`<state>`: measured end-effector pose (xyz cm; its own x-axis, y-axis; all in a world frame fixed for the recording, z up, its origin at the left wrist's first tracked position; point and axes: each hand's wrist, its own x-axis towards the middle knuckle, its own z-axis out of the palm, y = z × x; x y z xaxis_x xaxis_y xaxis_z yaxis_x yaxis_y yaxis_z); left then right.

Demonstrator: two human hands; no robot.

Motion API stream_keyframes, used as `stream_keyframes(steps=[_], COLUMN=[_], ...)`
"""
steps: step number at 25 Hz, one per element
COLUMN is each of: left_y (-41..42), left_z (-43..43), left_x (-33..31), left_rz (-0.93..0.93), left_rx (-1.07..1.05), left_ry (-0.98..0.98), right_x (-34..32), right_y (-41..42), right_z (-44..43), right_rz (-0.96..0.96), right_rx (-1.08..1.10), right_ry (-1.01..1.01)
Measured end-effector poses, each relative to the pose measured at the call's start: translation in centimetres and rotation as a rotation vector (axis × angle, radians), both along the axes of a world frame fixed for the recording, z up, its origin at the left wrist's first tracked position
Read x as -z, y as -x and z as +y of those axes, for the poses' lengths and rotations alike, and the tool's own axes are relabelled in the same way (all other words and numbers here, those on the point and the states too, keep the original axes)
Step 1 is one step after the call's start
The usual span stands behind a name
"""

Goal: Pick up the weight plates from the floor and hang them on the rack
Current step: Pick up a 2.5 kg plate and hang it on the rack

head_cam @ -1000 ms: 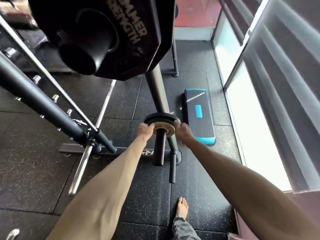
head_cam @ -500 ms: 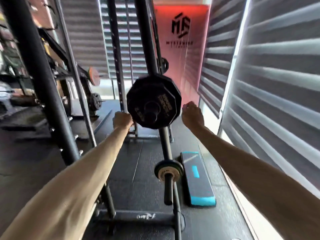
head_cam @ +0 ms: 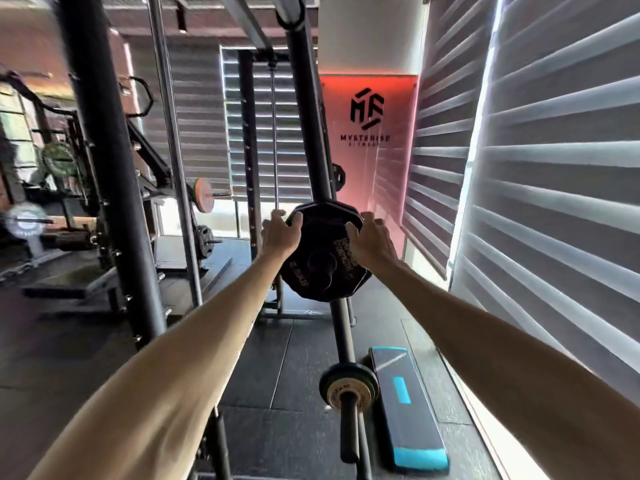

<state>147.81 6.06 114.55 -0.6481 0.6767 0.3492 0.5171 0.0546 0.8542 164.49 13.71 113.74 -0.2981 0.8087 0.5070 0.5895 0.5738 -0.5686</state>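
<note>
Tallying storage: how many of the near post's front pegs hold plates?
2: upper peg, its black plate held by left hand and right hand; lower peg beside the step. Others may be hidden.

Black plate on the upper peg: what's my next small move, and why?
Probably push the black plate back toward the upright, then let go: the peg already pokes through its hole, and the left hand and right hand both hold its upper rim.

You've got a blue-edged step board [head_cam: 410,415]; far beyond it a red-lit logo sign [head_cam: 369,133], window blinds [head_cam: 561,174] to its right.
</note>
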Motion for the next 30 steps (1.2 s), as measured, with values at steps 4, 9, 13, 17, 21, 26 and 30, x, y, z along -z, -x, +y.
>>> stream_keyframes(steps=[4, 9, 13, 17, 21, 26, 30], left_y=[0.6, -0.7, -0.8, -0.6, -0.6, 0.7, 3.0], left_z=[2.3, 3.1, 3.8, 4.1, 4.3, 3.9, 4.4], left_x=[2.3, 3.4, 4.3, 4.6, 4.4, 5.7, 7.6], left_rz=[0.118, 0.288, 0.340, 0.383, 0.378, 0.623, 0.860], left_rx=[0.099, 0.040, -0.001, -0.031, -0.049, -0.076, -0.046], left_ry=[-0.016, 0.087, 0.014, -0.057, -0.039, -0.060, -0.175], right_x=[1.9, 4.2, 4.9, 5.7, 5.6, 8.3, 10.8], right_y=[0.8, 1.2, 0.9, 1.3, 1.3, 1.5, 3.3], right_z=[1.8, 3.5, 4.1, 5.1, 5.9, 4.7, 4.7], right_rz=[0.032, 0.081, 0.110, 0.119, 0.100, 0.264, 0.536], right_rx=[-0.060, -0.075, -0.079, -0.097, -0.103, -0.095, -0.091], right_ry=[0.041, 0.001, -0.105, -0.146, -0.156, -0.254, -0.202])
